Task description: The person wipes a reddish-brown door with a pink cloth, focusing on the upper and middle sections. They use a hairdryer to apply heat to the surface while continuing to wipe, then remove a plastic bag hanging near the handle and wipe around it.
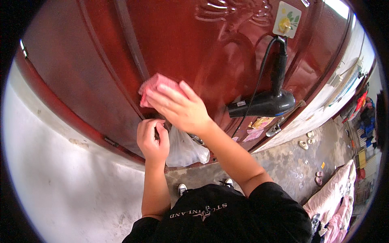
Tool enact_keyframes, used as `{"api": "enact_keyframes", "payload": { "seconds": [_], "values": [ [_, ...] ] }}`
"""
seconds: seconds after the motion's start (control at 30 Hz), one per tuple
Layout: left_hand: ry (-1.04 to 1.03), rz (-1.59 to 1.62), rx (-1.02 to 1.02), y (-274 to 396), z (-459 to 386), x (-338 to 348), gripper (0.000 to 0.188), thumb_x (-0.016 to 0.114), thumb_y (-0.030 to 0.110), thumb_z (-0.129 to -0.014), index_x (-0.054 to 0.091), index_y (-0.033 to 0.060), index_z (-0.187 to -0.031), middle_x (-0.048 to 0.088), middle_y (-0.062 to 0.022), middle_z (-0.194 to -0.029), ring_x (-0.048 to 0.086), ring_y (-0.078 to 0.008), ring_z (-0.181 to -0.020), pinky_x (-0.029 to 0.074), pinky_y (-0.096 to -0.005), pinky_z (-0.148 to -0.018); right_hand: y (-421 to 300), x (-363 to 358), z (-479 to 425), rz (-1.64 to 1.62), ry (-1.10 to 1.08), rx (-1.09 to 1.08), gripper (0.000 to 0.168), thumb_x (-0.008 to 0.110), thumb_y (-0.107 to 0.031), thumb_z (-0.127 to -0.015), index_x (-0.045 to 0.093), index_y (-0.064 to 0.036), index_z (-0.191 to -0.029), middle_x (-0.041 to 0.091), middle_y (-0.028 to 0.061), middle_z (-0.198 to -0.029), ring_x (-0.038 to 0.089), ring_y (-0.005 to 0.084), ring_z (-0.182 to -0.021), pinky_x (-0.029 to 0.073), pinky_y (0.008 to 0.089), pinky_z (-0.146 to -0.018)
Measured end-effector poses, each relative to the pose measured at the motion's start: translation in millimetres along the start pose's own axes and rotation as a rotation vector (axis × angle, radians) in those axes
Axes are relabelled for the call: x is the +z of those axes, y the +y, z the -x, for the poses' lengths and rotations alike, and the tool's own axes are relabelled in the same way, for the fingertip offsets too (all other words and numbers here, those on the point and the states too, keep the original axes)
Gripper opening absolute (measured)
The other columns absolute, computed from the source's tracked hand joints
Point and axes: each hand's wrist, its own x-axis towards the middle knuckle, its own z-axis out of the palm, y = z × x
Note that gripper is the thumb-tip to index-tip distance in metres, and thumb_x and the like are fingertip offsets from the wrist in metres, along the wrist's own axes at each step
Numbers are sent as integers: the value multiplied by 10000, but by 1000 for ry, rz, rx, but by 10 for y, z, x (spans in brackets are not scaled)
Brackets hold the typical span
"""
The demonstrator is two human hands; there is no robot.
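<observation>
A pink cloth (158, 83) lies flat under the fingers of my right hand (182, 111), pressed against a glossy dark red door (182, 39). The hand's palm faces the door, and the cloth bunches out past the fingertips. Just below it, my left hand (153, 138) is at the door's surface with fingers curled and thumb bent in. Whether those fingers pinch anything is hidden. Right beside the left hand hangs a white plastic bag (185, 148), its upper part covered by my right hand and wrist.
A black hair dryer (264, 103) hangs by its cord from a flowered adhesive hook (287, 19) on the door. Below it are a metal door handle (273, 130) and torn stickers (255, 132). Shoes (303, 145) and bedding (332, 188) are to the right; a white wall (76, 182) is left.
</observation>
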Motion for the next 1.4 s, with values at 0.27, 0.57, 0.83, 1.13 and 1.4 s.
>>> {"api": "enact_keyframes", "payload": {
  "seconds": [0.27,0.57,0.83,1.13,1.4],
  "values": [
    [-45,25,-9,135,41,102,97,707,-21,-909,770,22,-968,752,-134,-973,706,-356,-919,561,-449,-830,1229,-924,-1660,233,494,388,740,564,-28,-967,453,-4,-1698,376,284,-1792,271,524,-1688,254,669,-1351],
    [-18,52,70,226,-12,108,99,683,-37,-926,749,13,-982,738,-133,-970,692,-350,-911,550,-447,-825,778,-369,-510,224,358,538,754,618,-110,-955,469,51,-1677,341,335,-1799,238,594,-1686,187,700,-1356],
    [-37,60,90,338,-39,101,109,693,-41,-902,748,23,-971,742,-132,-969,698,-359,-923,555,-450,-825,1816,-1181,-1887,362,630,495,729,569,-95,-1015,401,48,-1710,368,346,-1772,286,576,-1663,214,649,-1374],
    [-104,116,141,471,-63,256,113,666,-49,-942,761,0,-980,744,-143,-979,704,-350,-937,560,-441,-845,1111,-713,-1087,272,494,586,756,593,-102,-1023,355,116,-1707,298,398,-1776,213,639,-1659,187,676,-1368],
    [-47,114,173,459,-119,297,122,693,-54,-890,749,22,-966,735,-135,-952,697,-365,-900,556,-458,-809,1625,-1136,-1768,294,674,564,710,581,-126,-1027,429,30,-1703,384,311,-1778,297,545,-1671,205,622,-1386]
  ]
}}
